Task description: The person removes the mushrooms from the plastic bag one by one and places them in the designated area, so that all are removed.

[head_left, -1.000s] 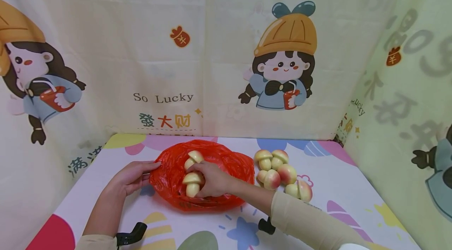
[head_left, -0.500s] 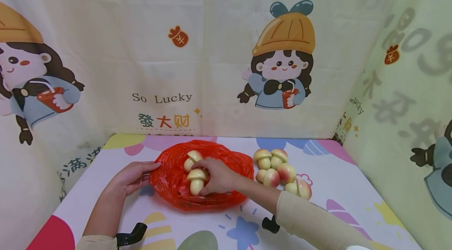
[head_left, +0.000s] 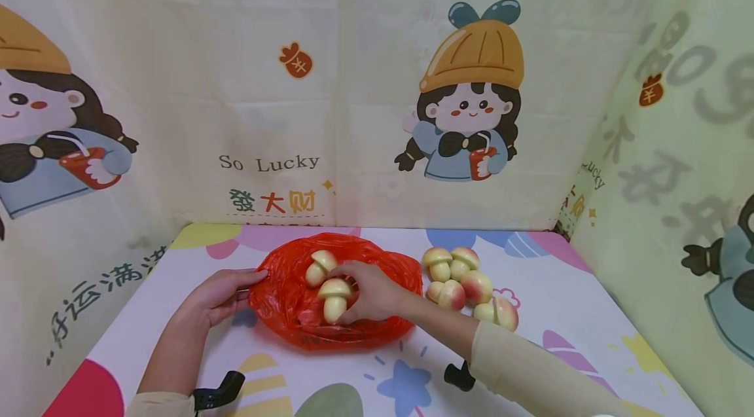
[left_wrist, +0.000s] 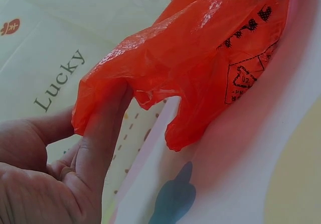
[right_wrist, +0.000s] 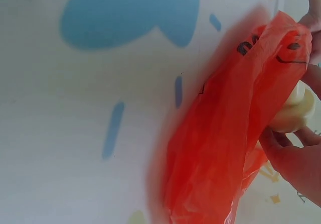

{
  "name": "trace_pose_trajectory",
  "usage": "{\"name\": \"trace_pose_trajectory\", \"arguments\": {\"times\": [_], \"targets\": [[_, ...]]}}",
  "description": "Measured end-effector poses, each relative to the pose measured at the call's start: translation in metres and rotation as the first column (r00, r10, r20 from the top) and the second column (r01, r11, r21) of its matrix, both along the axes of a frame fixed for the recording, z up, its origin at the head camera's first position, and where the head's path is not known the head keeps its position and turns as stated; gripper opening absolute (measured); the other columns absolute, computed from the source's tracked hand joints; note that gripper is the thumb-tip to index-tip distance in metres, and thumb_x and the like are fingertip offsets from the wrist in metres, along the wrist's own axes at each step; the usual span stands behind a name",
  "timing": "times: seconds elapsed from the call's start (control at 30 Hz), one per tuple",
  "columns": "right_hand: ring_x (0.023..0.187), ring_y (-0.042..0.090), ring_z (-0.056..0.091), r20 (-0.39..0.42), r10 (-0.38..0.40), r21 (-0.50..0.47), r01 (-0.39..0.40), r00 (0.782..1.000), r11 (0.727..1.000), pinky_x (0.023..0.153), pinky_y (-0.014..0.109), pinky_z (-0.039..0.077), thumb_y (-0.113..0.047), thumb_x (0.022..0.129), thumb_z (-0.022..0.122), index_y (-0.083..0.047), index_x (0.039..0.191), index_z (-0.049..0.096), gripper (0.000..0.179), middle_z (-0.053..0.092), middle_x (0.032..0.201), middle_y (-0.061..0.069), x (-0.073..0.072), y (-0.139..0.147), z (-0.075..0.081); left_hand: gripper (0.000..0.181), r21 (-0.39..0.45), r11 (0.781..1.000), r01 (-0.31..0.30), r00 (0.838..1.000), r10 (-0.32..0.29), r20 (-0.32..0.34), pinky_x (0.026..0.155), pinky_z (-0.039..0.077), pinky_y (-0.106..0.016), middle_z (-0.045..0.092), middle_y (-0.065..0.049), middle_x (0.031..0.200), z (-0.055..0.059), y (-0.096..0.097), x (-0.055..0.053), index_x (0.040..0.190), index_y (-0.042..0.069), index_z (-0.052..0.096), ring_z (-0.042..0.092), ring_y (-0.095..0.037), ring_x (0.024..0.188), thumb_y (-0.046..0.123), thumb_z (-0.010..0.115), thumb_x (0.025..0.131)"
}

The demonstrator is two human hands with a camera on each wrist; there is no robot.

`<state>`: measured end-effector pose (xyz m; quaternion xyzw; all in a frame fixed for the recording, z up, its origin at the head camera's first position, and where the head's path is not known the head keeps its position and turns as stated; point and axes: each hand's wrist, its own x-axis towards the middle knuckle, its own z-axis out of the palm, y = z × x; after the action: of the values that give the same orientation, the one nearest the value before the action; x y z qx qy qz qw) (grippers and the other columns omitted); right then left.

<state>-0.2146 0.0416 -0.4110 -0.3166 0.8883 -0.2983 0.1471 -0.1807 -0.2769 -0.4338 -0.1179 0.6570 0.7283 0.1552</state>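
Note:
A red plastic bag [head_left: 283,328] lies with its mouth spread on the table. My left hand [head_left: 215,296] pinches the bag's left rim between thumb and fingers; in the left wrist view, the thin plastic [left_wrist: 160,58] drapes over the fingertips. Over the bag's opening, my right hand [head_left: 371,292] grips a pale yellow toy mushroom [head_left: 334,299], thumb and fingers at its right side. Behind it, a second toy mushroom [head_left: 321,268] sits tilted in the bag. In the right wrist view, the bag's side partly hides the held mushroom [right_wrist: 296,111].
Just right of the bag, several toy mushrooms with pinkish caps [head_left: 453,296] lie in a cluster on the patterned table [head_left: 330,397]. A printed cloth [head_left: 365,109] hangs behind the table and along both sides.
My right hand has shifted slightly right with the toy mushroom, which now stands farther from the bag's left rim. The left hand keeps its place on the rim.

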Motion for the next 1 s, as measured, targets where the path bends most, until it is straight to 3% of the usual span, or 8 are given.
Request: {"name": "trace_pose_trajectory", "arguments": {"times": [1.0], "targets": [[0.117,0.010,0.059,0.013,-0.047,-0.063,0.047,0.999,0.997,0.089,0.027,0.058,-0.036,0.075,0.094,-0.026,0.142,0.060,0.076,0.064,0.126,-0.014,0.005,0.025,0.008,0.062,-0.005,1.000,0.001,1.000,-0.001,0.000,0.085,0.065,-0.034,0.078,-0.002,0.104,0.000,-0.002,0.001,0.152,-0.004,0.047,0.079,-0.021,0.091,0.025,0.069,0.102]]}}
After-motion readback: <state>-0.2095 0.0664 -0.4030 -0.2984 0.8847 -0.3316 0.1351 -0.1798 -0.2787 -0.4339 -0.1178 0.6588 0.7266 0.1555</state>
